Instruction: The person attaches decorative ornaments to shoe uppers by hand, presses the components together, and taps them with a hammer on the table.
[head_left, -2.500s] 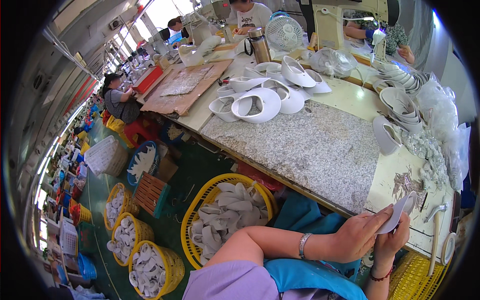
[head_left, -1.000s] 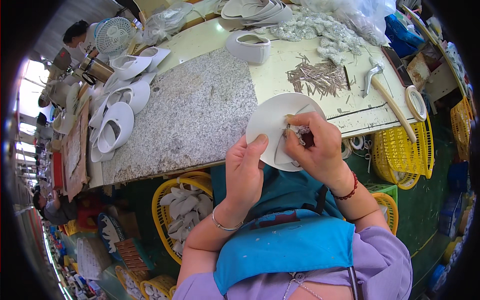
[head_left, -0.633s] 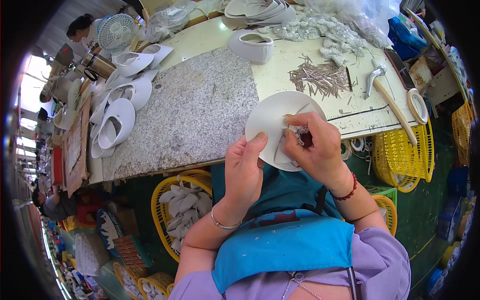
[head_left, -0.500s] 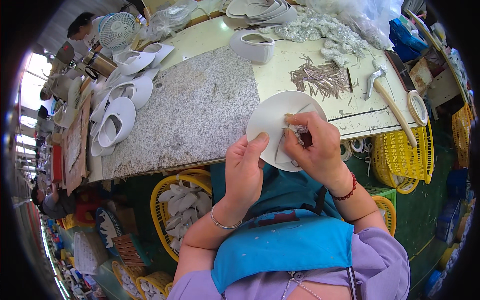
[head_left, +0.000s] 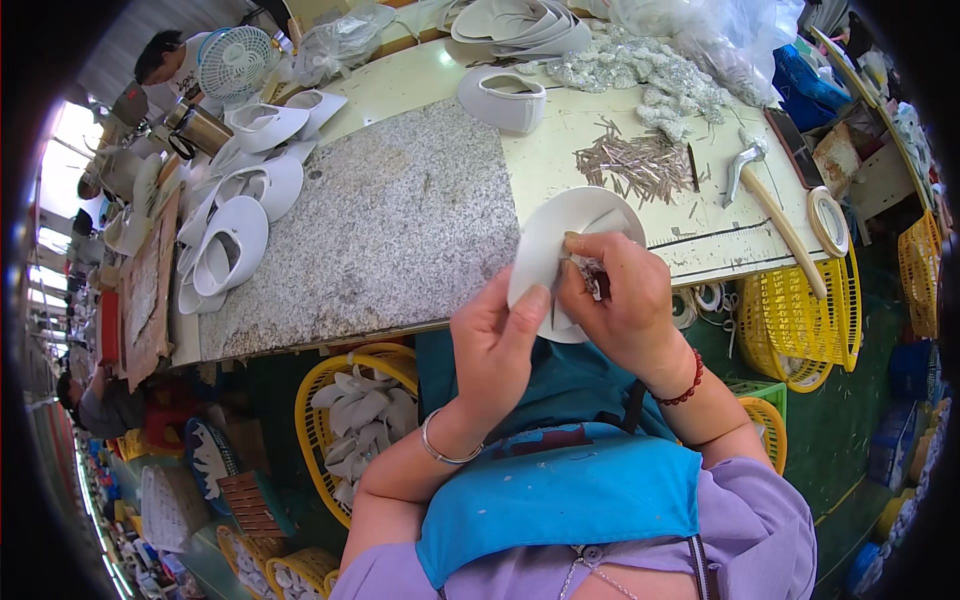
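A white curved piece, like a shoe upper (head_left: 545,240), is held up in front of me at the table's near edge. My left hand (head_left: 495,340) grips its lower left rim, thumb on top and fingers behind. My right hand (head_left: 625,300) is closed at its right side, thumb and forefinger pinched against the surface. A bit of silvery trim (head_left: 597,275) shows inside the curled fingers of the right hand, partly hidden. Beyond the hands lies a pile of thin brownish strips (head_left: 630,160). Similar white pieces (head_left: 232,250) overlap at the left.
A hammer (head_left: 775,205) with a wooden handle and a tape roll (head_left: 828,222) lie at the right. Silvery trims (head_left: 650,75) are heaped at the back. A grey speckled slab (head_left: 380,220) covers the table's middle. Yellow baskets (head_left: 305,430) stand below on both sides.
The white piece has tilted, its left side turning up so it looks narrower. My left hand has shifted slightly right along its rim. The right hand keeps its pinch.
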